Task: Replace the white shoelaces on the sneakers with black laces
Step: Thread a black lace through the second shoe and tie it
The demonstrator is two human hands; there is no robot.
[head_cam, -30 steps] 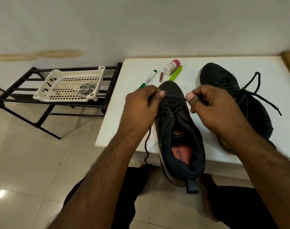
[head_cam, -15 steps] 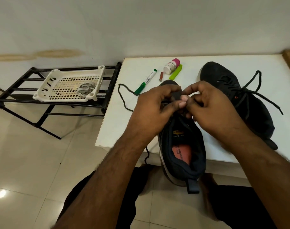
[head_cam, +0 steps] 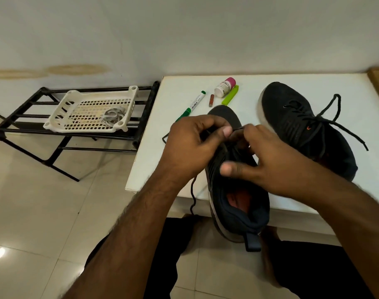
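A: Head view: both hands pinch the thin black lace [head_cam: 238, 130] over the near dark knit sneaker [head_cam: 238, 190], which overhangs the white table's [head_cam: 162, 147] edge. Left hand [head_cam: 195, 143], right hand [head_cam: 277, 165].

B: The risk, I'd say: the tip slips, or a tug tips the shoe floorward.

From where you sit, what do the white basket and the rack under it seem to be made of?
White basket: likely moulded plastic, matte, given its perforated grid floor and rounded corner posts. Rack: probably black-painted metal, judging by its thin straight bars; the finish is hard to tell.
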